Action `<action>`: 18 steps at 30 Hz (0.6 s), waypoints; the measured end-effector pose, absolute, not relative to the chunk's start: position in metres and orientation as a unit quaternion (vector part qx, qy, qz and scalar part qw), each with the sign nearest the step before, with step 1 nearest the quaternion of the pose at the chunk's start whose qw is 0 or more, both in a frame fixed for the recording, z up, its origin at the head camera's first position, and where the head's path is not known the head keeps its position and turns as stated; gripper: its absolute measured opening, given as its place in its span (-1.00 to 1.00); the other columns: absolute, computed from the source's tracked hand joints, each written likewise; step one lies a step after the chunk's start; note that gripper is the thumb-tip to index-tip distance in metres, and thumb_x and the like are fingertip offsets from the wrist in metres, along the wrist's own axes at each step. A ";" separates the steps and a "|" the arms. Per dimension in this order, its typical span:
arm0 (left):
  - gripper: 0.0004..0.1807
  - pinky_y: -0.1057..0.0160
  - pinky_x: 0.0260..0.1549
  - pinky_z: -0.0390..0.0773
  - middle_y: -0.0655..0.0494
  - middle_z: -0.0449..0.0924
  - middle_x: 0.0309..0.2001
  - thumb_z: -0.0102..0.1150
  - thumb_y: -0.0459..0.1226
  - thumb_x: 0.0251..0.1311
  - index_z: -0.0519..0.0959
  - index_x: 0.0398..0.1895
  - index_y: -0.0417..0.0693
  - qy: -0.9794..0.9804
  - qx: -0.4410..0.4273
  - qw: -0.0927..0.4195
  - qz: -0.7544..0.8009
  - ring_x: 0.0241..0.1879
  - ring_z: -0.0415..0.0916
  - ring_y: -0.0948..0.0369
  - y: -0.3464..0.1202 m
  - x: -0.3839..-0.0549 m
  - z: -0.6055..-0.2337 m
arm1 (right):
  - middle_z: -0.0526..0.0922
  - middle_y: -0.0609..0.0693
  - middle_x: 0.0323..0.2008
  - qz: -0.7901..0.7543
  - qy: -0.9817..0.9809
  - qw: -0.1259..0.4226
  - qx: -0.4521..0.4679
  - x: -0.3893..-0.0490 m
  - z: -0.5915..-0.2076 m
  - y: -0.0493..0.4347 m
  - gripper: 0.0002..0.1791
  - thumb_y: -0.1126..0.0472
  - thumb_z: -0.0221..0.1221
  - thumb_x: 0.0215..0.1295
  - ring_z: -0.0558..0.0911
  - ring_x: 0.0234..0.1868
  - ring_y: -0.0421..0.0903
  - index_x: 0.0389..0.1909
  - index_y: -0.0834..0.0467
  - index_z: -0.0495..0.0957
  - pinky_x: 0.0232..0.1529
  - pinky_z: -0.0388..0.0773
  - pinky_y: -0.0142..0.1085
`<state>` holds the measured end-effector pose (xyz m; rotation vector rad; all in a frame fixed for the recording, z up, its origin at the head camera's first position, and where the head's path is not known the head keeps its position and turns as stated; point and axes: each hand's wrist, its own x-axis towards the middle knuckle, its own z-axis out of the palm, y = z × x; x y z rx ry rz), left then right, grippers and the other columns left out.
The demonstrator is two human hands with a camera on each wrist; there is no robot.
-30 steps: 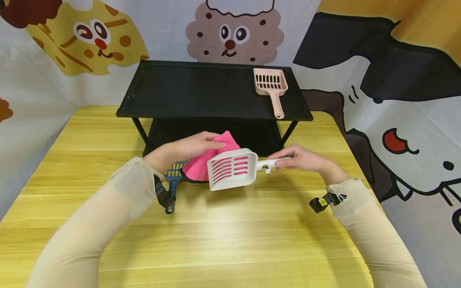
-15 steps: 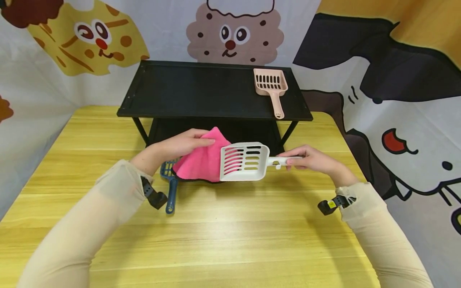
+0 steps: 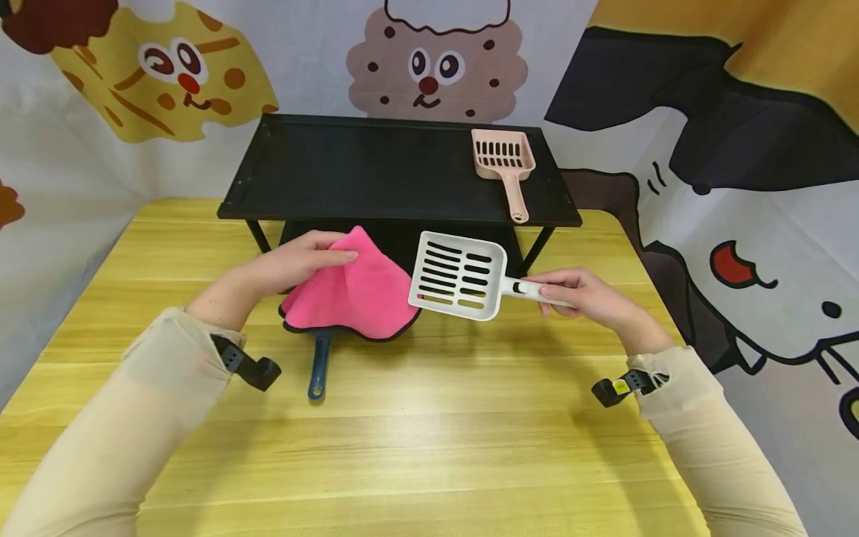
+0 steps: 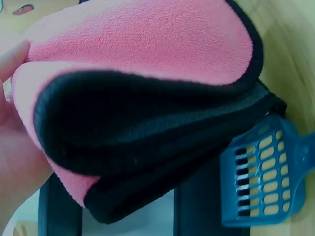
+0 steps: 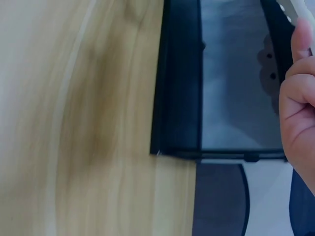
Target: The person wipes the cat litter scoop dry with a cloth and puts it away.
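My left hand (image 3: 285,262) pinches the upper part of a pink cloth (image 3: 356,291) with dark edging, which hangs down in folds. In the left wrist view the cloth (image 4: 147,44) shows a dark underside. A white slotted litter scoop (image 3: 499,283) is held up by its handle in my right hand (image 3: 577,293), its pan close beside the cloth's right edge. Beneath the cloth lies a blue litter scoop (image 3: 321,365); only its handle shows in the head view, while its slotted pan (image 4: 266,172) appears in the left wrist view. The right wrist view catches just part of my right hand (image 5: 300,113).
A black two-tier rack (image 3: 376,168) stands at the back of the wooden table (image 3: 416,432). On its top shelf, at the right, rests a pink litter scoop (image 3: 505,160). Behind hangs a cartoon-printed curtain (image 3: 309,60).
My left hand and the cloth have moved left, away from the white scoop, and now cover the blue scoop's pan. The white scoop has shifted right and up, its pan turning more face-on.
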<state>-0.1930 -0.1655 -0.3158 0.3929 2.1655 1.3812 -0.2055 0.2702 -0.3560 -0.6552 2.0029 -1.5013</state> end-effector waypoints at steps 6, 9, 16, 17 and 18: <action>-0.71 0.28 -0.22 0.47 0.17 0.43 -0.24 -0.08 -0.06 0.34 0.45 -0.10 -0.06 0.825 0.130 0.233 0.498 -0.15 0.37 0.22 -0.184 -0.188 -0.310 | 0.61 -0.12 -0.55 -0.630 0.688 0.269 -0.238 -0.202 -0.341 0.252 -0.72 0.24 -0.03 0.41 0.05 -0.73 -0.07 -0.09 -0.06 0.62 -0.68 -0.12 -0.23; -0.75 0.29 -0.26 0.47 0.20 0.42 -0.28 -0.07 -0.06 0.34 0.47 -0.16 0.00 0.829 0.115 0.221 0.501 -0.19 0.38 0.24 -0.192 -0.186 -0.309 | 0.61 -0.10 -0.55 -0.666 0.661 0.266 -0.220 -0.200 -0.332 0.239 -0.75 0.24 -0.03 0.41 0.08 -0.73 -0.11 -0.12 -0.01 0.62 -0.66 -0.10 -0.27; -0.87 0.36 -0.33 0.50 0.28 0.43 -0.38 -0.05 -0.11 0.34 0.50 -0.33 0.22 0.812 0.087 0.214 0.536 -0.32 0.43 0.33 -0.203 -0.183 -0.311 | 0.58 -0.05 -0.57 -0.718 0.629 0.251 -0.160 -0.192 -0.314 0.199 -0.71 0.34 -0.18 0.40 0.26 -0.74 -0.28 -0.10 0.10 0.52 -0.67 0.14 -0.47; -0.86 0.37 -0.34 0.50 0.29 0.43 -0.39 -0.06 -0.12 0.34 0.50 -0.35 0.24 0.809 0.088 0.211 0.541 -0.33 0.44 0.33 -0.204 -0.183 -0.311 | 0.58 -0.05 -0.57 -0.722 0.627 0.251 -0.149 -0.191 -0.312 0.193 -0.70 0.36 -0.21 0.39 0.27 -0.74 -0.29 -0.07 0.13 0.48 -0.66 0.15 -0.48; -0.85 0.37 -0.35 0.50 0.29 0.44 -0.40 -0.06 -0.13 0.35 0.51 -0.36 0.25 0.807 0.088 0.208 0.546 -0.34 0.45 0.33 -0.205 -0.182 -0.311 | 0.57 -0.05 -0.58 -0.725 0.626 0.252 -0.139 -0.190 -0.310 0.187 -0.69 0.36 -0.24 0.38 0.27 -0.74 -0.29 -0.02 0.17 0.43 -0.66 0.15 -0.49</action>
